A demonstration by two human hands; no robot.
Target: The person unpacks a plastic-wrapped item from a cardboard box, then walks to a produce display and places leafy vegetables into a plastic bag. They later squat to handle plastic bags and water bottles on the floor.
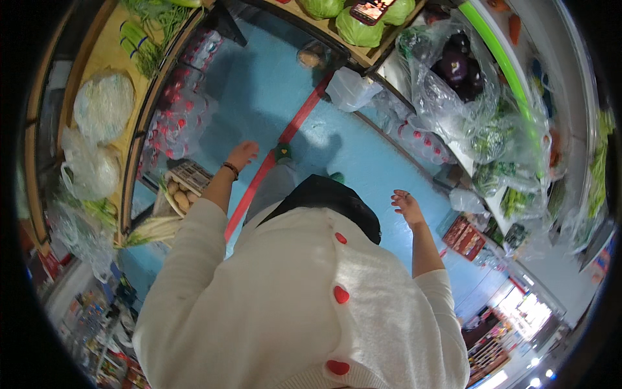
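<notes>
My left hand (244, 154) hangs in the air over the blue floor (311, 116), holding nothing, with a dark bracelet at the wrist. Nearest to it are shrink-wrapped bottles with red caps (177, 124) and a crate of potatoes (181, 198), both apart from the hand. On the other side my right hand (407, 206) is also in the air and bare, its fingers spread. Some way from it lie wrapped bottles (423, 138) under the right-hand shelf. A phone (371, 10) with a lit screen rests on green cabbages (359, 28) straight ahead.
On the left, a wooden stand (104, 41) bears bundled green vegetables (138, 41) and plastic-bagged goods (104, 107). Bagged eggplants (457, 65) and greens fill the right shelf. A translucent plastic container (352, 88) juts out at the aisle's far corner. Red tape (303, 112) crosses the floor.
</notes>
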